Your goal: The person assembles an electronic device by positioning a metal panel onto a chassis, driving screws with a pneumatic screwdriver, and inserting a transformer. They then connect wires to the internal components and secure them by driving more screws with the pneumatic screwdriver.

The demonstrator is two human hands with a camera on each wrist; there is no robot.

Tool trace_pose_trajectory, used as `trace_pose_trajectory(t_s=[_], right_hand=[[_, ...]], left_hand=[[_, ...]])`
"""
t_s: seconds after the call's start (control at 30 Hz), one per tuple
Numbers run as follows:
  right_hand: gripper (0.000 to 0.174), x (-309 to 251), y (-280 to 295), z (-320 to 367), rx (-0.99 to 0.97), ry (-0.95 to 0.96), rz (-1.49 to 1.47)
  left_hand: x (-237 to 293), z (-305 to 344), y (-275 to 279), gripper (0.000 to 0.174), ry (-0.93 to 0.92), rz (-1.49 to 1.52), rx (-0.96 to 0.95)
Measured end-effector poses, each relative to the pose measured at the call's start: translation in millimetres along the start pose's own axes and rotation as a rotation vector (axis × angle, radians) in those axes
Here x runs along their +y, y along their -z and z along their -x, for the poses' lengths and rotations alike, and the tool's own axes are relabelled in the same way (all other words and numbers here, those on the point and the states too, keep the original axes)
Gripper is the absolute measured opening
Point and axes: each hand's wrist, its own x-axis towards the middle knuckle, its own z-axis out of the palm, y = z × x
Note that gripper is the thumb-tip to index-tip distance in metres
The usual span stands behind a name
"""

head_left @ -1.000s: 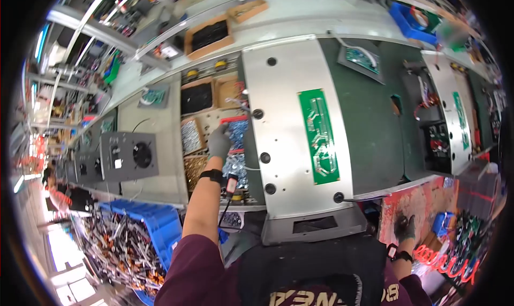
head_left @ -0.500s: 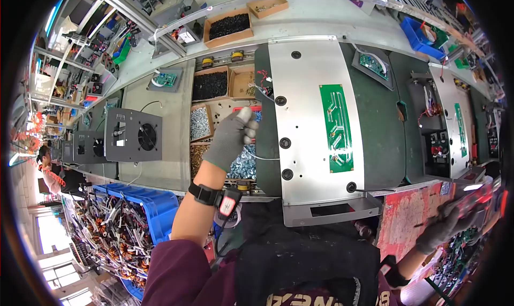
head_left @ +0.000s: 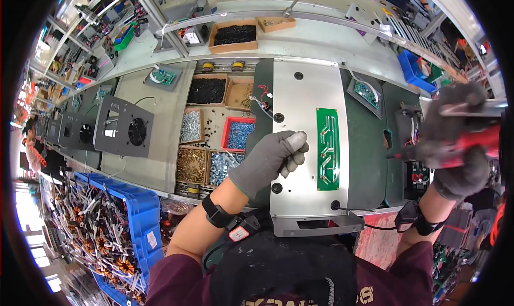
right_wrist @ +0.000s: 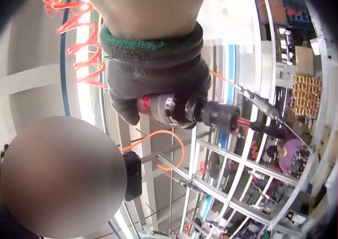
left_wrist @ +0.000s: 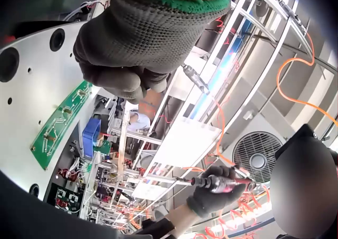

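A silver panel [head_left: 292, 99] lies across the bench, a green circuit board [head_left: 327, 145] on its right half. Over the panel's left side, my gloved left hand [head_left: 267, 161] is raised with curled fingers, left of the board; the left wrist view shows the same hand [left_wrist: 140, 44]. Whether anything small is inside its fingers is hidden. Off to the panel's right, my gloved right hand [head_left: 461, 177] grips a red and black power screwdriver [head_left: 447, 150], blurred in the head view. The right wrist view shows the fingers of that hand [right_wrist: 158, 73] wrapped round the driver [right_wrist: 219, 115].
Left of the panel are trays of black parts [head_left: 207, 90], brass parts [head_left: 191, 165], blue screws [head_left: 240, 134] and silver screws [head_left: 191, 126]. A grey housing with a fan [head_left: 124, 128] stands farther left. A blue crate [head_left: 143, 215] of wired parts is at lower left.
My left hand has come from the screw trays rightward over the panel. My right hand has risen from the lower right, now with the power screwdriver in its grip.
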Motion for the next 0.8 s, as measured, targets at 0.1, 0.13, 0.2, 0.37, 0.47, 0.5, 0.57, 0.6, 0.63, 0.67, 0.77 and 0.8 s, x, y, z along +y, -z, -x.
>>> trace_pose_trajectory(t_s=[0.1,0.13,0.2,0.37,0.47,0.5,0.57,0.6,0.63,0.67,0.77,0.8], right_hand=[[0.055,36.6,-44.5,-19.0,0.117,-0.073,-0.134],[0.052,45.2,-56.3,-32.1,-0.046,0.056,-0.082],[0.049,62.4,-62.7,-40.9,-0.224,0.169,-0.054],[0.039,92.0,-83.9,-59.5,-0.381,0.177,-0.314],[0.037,101.1,-91.5,-59.8,-0.367,0.178,-0.356],[0.038,103.8,-93.6,-57.5,-0.308,0.135,-0.343],[0.038,105.4,-99.9,-56.3,-0.194,0.089,-0.292],[0.038,107.0,-101.8,-55.0,-0.194,0.086,-0.291],[0.038,109.4,-103.0,-52.9,-0.162,0.08,-0.287],[0.037,111.5,-103.4,-51.3,-0.131,0.073,-0.282],[0.036,116.8,-99.8,-55.6,-0.239,0.166,-0.23],[0.036,116.5,-99.6,-54.5,-0.237,0.163,-0.228]], left_hand=[[-1.5,-4.3,4.5,0.041,-0.014,0.045,0.065],[-1.4,-3.7,4.7,0.041,-0.019,0.061,0.089],[-0.9,0.0,3.7,0.043,-0.052,0.032,0.112],[-10.6,-1.6,8.1,0.042,-0.011,0.179,0.116],[-14.4,-3.4,7.2,0.041,-0.018,0.235,0.091],[-14.1,-3.6,6.8,0.043,-0.014,0.237,0.095],[-10.6,-2.4,4.9,0.045,-0.006,0.241,0.098],[-6.6,-0.5,3.6,0.045,-0.026,0.195,0.087],[-4.6,0.1,3.1,0.045,-0.047,0.148,0.076],[-5.0,-0.8,3.5,0.045,-0.045,0.151,0.075],[-6.6,-3.2,5.3,0.045,-0.022,0.153,0.079],[-8.2,-3.7,5.8,0.046,-0.029,0.158,0.066]])
